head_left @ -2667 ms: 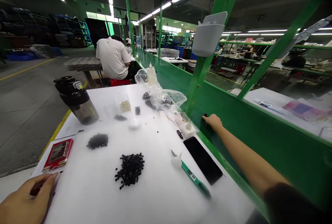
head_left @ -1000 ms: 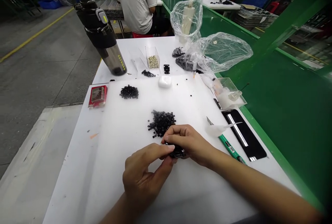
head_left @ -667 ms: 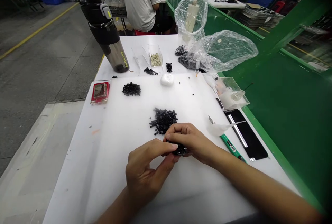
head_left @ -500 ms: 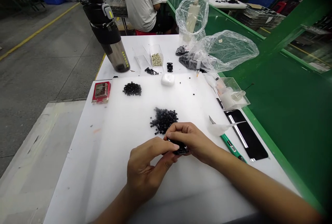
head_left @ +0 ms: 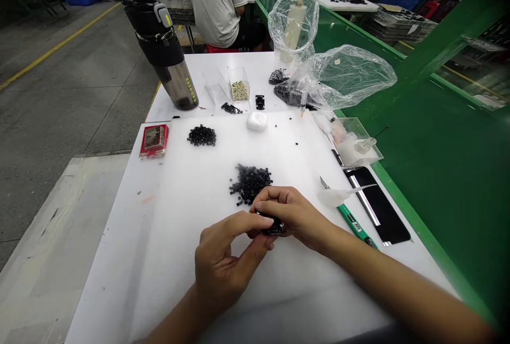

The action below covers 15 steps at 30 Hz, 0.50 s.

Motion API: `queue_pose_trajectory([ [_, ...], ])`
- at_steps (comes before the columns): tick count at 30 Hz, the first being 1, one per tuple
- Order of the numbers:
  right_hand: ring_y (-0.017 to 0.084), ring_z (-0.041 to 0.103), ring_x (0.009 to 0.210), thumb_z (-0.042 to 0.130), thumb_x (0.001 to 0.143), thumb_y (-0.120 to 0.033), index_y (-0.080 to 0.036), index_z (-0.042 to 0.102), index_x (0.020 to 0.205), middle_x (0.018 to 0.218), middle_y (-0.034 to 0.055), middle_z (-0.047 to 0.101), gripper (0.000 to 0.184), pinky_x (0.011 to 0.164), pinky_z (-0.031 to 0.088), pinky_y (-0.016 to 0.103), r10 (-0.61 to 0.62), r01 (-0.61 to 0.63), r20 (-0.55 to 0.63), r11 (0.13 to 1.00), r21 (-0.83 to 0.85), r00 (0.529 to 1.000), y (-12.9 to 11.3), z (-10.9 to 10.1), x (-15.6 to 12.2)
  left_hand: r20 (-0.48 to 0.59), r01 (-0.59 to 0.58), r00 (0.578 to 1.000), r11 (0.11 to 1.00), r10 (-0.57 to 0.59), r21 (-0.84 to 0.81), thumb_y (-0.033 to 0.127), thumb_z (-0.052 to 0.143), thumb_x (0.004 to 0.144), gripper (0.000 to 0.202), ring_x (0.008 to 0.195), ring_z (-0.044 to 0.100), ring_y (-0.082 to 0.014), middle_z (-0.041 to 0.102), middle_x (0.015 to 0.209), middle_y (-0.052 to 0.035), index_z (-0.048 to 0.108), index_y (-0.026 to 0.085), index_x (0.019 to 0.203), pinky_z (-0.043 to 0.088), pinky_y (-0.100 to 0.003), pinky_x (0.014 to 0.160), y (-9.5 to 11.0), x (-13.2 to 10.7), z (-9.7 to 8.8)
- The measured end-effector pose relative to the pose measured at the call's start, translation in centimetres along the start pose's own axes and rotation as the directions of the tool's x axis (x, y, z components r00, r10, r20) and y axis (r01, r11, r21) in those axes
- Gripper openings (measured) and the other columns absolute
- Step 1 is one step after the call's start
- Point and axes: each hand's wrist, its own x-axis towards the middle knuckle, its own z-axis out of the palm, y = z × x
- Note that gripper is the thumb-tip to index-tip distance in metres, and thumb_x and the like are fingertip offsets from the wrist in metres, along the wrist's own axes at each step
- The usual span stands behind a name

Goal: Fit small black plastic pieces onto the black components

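Observation:
Both hands hold a small glossy black plastic part (head_left: 275, 226) just in front of a heap of small black square pieces (head_left: 250, 182). My left hand (head_left: 229, 254) pinches its near left side between thumb and forefinger. My right hand (head_left: 289, 214) is closed round its far right side, and those fingers hide much of the part. A second pile of small black pieces (head_left: 202, 135) lies farther off to the left on the white mat (head_left: 191, 185). Similar black parts (head_left: 260, 102) lie behind a white rounded case (head_left: 257, 121).
A dark bottle (head_left: 169, 57) stands at back left, near a clear bin of small brassy pieces (head_left: 239, 91). To the right lie a green craft knife (head_left: 354, 224), a phone (head_left: 378, 206) and a clear tray (head_left: 356, 142). Plastic bags (head_left: 342, 76) stand behind. A person (head_left: 215, 4) sits beyond.
The black part is tilted slightly differently between my fingers. Both hands stay almost in place, and the whole view has shifted very slightly.

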Motion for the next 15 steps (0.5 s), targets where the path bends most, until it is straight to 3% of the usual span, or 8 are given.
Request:
queue_pose_trajectory([
  [5,0.009,0.044,0.051,0.068,0.079,-0.041,-0.018,0.062,0.080,0.065,0.0006,0.059,0.024,0.046,0.023,0.023,0.010,-0.010,-0.006,1.000,-0.005,1.000,0.03,0.02,0.06,-0.017,0.010,1.000,0.998,-0.011,-0.064,0.003,0.068,0.083,0.030,0.066,0.067,-0.0123,0.070,0.078,0.0021,0.066,0.021,0.107,0.057,-0.027,0.065,-0.41,-0.23,0.16],
  [11,0.010,0.049,0.062,0.071,0.079,-0.039,-0.017,0.067,0.078,0.077,0.0027,0.061,0.023,0.051,0.032,0.024,-0.066,0.065,-0.050,0.998,-0.022,0.997,0.34,-0.28,0.00,0.055,-0.054,0.997,0.996,0.058,-0.070,-0.004,0.065,0.082,0.034,0.069,0.068,-0.0133,0.072,0.080,-0.0008,0.068,0.019,0.107,0.057,-0.026,0.063,-0.25,0.18,-0.13],
  [15,0.009,0.046,0.059,0.072,0.081,-0.042,-0.018,0.067,0.082,0.072,0.0005,0.057,0.025,0.051,0.031,0.024,-0.056,0.057,-0.028,0.998,0.031,0.998,0.43,-0.25,0.14,0.067,-0.040,0.997,0.998,0.043,-0.044,-0.002,0.066,0.082,0.034,0.070,0.067,-0.0141,0.072,0.081,-0.0014,0.068,0.021,0.107,0.057,-0.027,0.063,-0.21,0.16,-0.21],
])
